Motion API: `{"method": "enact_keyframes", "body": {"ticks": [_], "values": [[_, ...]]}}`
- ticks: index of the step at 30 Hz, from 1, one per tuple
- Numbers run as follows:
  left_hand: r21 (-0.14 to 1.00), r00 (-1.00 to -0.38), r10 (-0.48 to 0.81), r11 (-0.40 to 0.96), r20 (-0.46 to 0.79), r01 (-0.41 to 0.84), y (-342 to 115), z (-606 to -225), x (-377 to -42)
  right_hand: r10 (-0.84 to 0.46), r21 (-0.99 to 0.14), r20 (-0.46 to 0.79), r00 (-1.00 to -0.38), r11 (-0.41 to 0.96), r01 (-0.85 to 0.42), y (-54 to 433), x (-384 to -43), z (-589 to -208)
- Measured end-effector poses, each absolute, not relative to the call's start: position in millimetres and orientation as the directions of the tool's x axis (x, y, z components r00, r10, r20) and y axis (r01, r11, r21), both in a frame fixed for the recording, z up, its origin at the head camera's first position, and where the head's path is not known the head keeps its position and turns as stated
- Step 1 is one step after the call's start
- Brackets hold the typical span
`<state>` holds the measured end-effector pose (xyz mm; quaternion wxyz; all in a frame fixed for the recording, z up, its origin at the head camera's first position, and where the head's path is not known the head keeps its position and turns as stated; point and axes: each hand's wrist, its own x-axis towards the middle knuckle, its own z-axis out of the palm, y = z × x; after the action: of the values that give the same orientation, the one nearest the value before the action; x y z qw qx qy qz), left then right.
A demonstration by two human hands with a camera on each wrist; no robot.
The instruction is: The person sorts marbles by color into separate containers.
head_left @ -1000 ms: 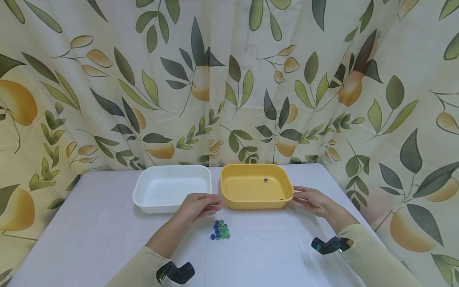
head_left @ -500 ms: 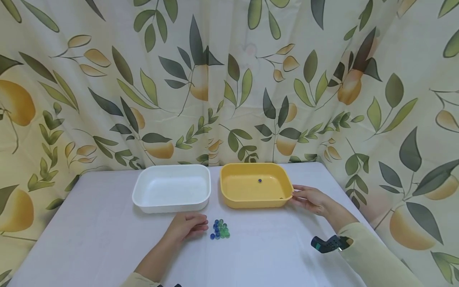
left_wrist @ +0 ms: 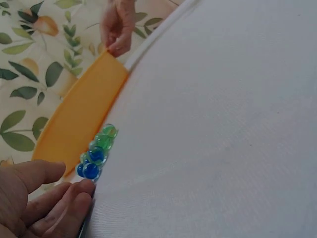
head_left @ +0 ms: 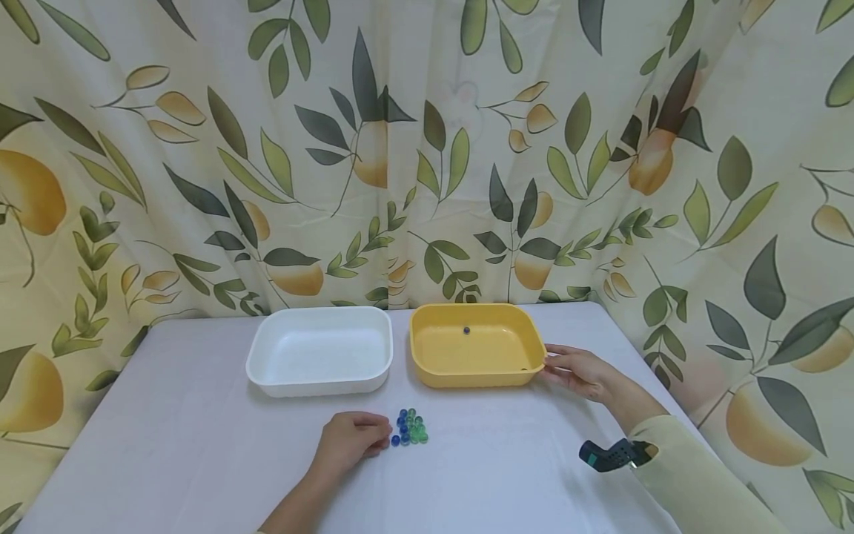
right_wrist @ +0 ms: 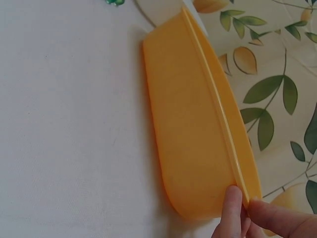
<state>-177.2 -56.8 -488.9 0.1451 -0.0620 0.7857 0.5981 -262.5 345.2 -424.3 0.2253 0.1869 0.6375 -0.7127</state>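
A small cluster of blue and green glass marbles (head_left: 411,426) lies on the table in front of the two trays. My left hand (head_left: 351,439) is just left of them, thumb and fingers apart with nothing seen between them; in the left wrist view the fingertips are close to the nearest blue marbles (left_wrist: 91,170). At the yellow tray (head_left: 477,377), my right hand (head_left: 582,373) pinches the right end of the rim between thumb and fingers, clearest in the right wrist view. One dark marble (head_left: 466,331) is inside that tray, and a second small dark spot shows near its front right corner.
A white tray (head_left: 320,387) stands left of the yellow one, with a narrow gap between them. Both are near the back edge of the white-covered table (head_left: 487,467). A leaf-and-fruit patterned curtain (head_left: 440,245) hangs behind and at the sides.
My left hand has drawn back from beside the yellow tray and come down to the left of the marbles. Inside the yellow tray the dark marble has rolled left. My right hand stays put.
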Motion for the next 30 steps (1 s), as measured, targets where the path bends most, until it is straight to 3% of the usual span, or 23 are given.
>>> {"method": "enact_keyframes", "body": {"ticks": [9, 30], "values": [[0.881, -0.979, 0.045, 0.444, -0.201, -0.161, -48.0, -488.9, -169.7, -0.089, -0.823, -0.552, -0.829, -0.102, 0.559, 346.9, -262.4, -424.7], [0.864, -0.996, 0.037, 0.501, -0.087, -0.057, -40.6, -492.6, -164.3, -0.088, -0.822, -0.552, -0.829, -0.113, 0.559, 346.1, -261.7, -424.9]]}}
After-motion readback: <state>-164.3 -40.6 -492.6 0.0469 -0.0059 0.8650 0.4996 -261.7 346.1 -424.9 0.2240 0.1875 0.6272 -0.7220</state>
